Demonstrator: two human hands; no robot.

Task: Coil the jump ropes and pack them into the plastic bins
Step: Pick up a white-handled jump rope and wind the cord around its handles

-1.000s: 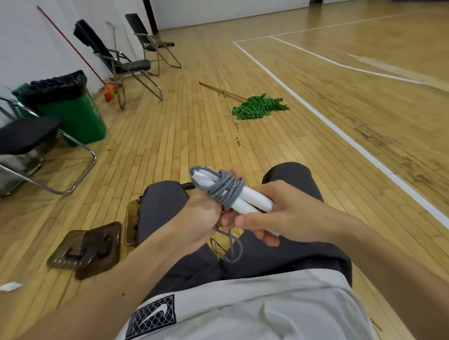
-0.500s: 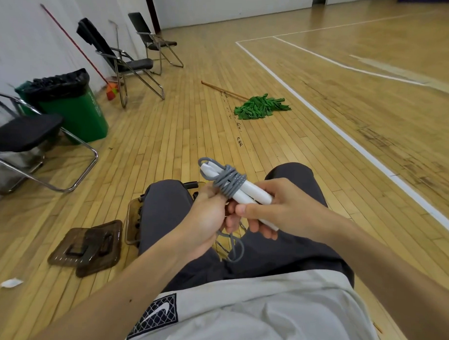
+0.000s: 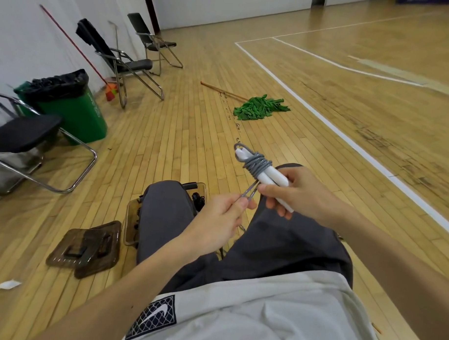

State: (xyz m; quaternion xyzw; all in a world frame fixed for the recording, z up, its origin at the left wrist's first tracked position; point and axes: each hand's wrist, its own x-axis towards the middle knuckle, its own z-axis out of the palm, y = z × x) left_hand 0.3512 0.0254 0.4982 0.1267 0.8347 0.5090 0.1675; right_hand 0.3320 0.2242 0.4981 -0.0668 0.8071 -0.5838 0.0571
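R hand (image 3: 302, 196) curls round 2 white handles (image 3: 275, 177) of 1 jump rope (image 3: 256, 162), grey cord wound round them. L hand (image 3: 216, 220), at 7 o'clock, pinches the cord's loose loop. 1 plastic bin (image 3: 130, 225) on floor behind L knee; 2 lids (image 3: 88, 249) at its 9 o'clock.

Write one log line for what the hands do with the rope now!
stage: coiling | right hand: grips white handles | left hand: pinches taut grey cord | plastic bin: this rope not in yet

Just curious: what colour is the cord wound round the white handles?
The cord is grey; head view.
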